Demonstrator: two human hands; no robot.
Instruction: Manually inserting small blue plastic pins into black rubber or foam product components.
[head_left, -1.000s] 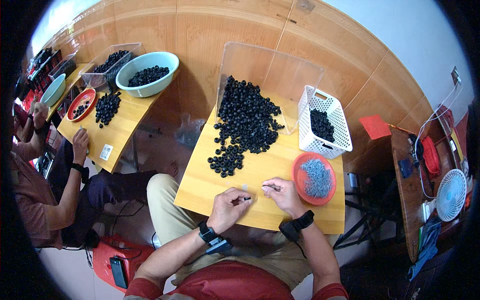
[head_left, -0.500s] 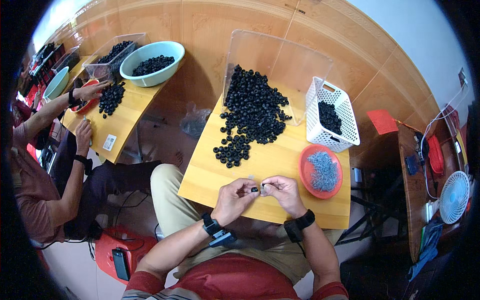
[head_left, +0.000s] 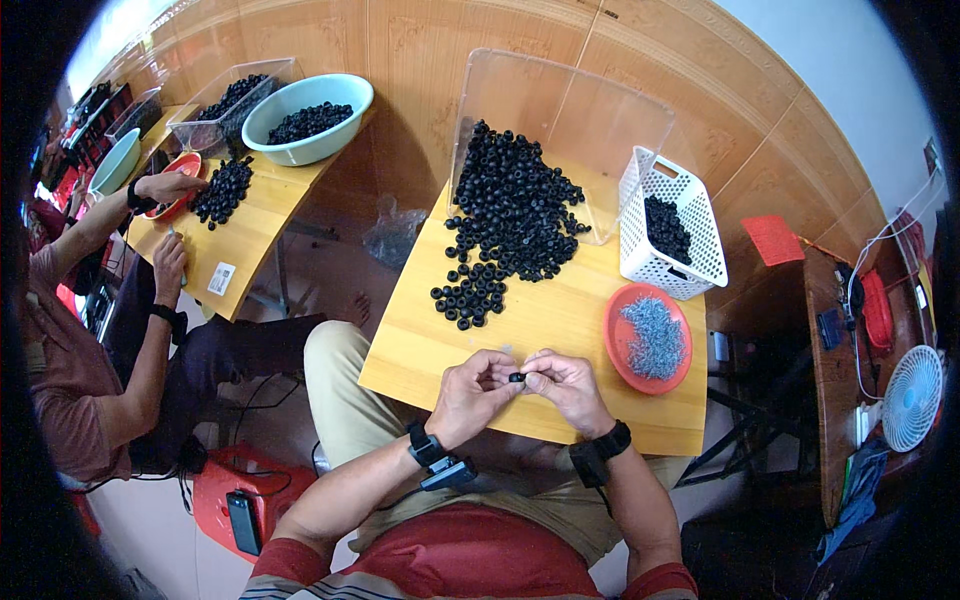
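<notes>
Here at lower centre, the small black ring-shaped part [head_left: 517,378] sits pinched in the left hand's fingertips; the right hand [head_left: 568,388] is right up against its right side, its own grip unclear, the part's axis too small to read.

The fisheye view looks steeply down from the wearer's head, near above the left hand [head_left: 472,396] and right hand [head_left: 570,388], facing across the wooden tabletop [head_left: 405,345] toward the far wood-patterned wall [head_left: 420,110], straight edges bowing at its rim.
</notes>
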